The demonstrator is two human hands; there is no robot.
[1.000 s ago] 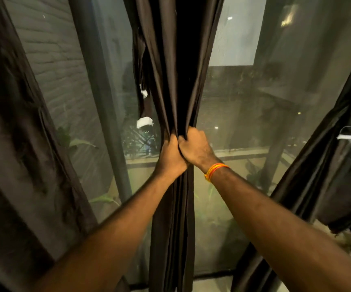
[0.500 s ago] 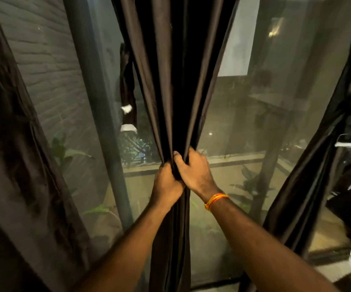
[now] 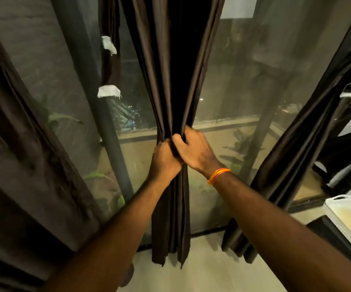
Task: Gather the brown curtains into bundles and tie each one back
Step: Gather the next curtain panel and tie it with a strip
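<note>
Hands together, gripping the middle curtain bundle.
Left hand and right hand both clamp folds; loosening for the tie strip risks spill.

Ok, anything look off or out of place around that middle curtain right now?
One thing: the brown strap hangs loose left of the middle curtain, its white ends ragged, not around the bundle. The left hand and right hand both grip the gathered folds.

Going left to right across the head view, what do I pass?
left curtain → window post → left hand and right hand, both gripping the middle curtain → right curtain → white tray
</note>
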